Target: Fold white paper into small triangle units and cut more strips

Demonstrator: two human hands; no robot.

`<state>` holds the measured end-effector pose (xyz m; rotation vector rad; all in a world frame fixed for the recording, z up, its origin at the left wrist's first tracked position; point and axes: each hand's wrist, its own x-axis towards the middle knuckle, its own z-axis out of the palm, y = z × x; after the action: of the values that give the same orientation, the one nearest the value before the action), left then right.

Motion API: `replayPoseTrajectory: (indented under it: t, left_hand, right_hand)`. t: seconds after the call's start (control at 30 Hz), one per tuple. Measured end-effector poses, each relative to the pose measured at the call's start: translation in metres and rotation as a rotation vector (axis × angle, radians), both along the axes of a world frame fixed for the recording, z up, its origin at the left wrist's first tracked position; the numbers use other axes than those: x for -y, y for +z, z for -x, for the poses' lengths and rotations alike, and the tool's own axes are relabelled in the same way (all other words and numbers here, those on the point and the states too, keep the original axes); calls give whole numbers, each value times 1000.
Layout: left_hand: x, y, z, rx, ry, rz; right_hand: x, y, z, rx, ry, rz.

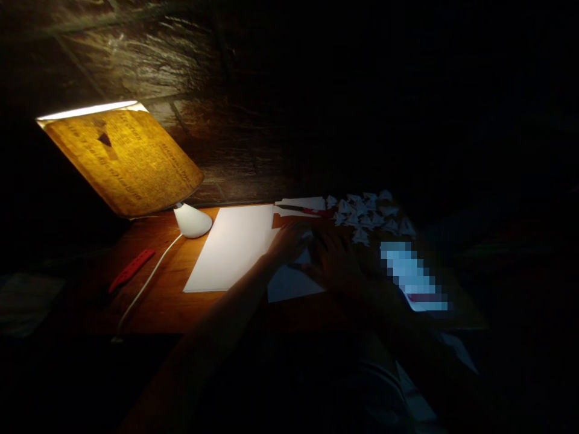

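Note:
A sheet of white paper lies on the wooden table in front of me, partly in shadow. My left hand is at its far edge, with the fingers curled together on the paper; the dim light hides the fingertips. Across the right part of the same sheet rests my right hand, its fingers spread and its thumb stretched to the left. Just left of my hands is a stack of white paper, brightly lit. Beyond them, several small folded paper pieces sit in a cluster at the back right.
A lamp with a white base and a yellow printed-paper shade stands at the left. Its white cord runs forward past a red strip-shaped object. A pixelated phone-like thing lies right. Paper strips lie by the wall.

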<state>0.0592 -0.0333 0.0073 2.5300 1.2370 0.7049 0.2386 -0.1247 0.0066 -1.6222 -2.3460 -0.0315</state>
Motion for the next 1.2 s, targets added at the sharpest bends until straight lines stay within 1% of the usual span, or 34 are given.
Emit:
replayPoseTrajectory:
  t: [0.17,0.37,0.5,0.63,0.8,0.97,1.1,1.2]
  left_hand:
    - [3,3,0,-17,1,28]
    - [2,-1,2,0,-47,-4]
    - [1,-2,2,-12,-64,-9]
    - [2,-1,3,16,-79,9]
    - [3,1,0,11,-29,11]
    - [2,0,-3,-35,10,-15]
    - [2,-1,-3,-33,43,6]
    - [4,0,-3,-11,36,9]
  right_hand:
    - [-2,-1,-1,-11,3,4]
    - [-7,-10,-2,-35,16,-71]
    - [-7,-10,-1,-39,5,-81]
    - [-7,-6,0,-48,7,-56]
    - [-8,1,-2,-72,11,-28]
    - [-3,9,-1,-105,15,-26]
    - [4,16,0,-68,3,-43]
    - [9,20,-2,-19,13,-57]
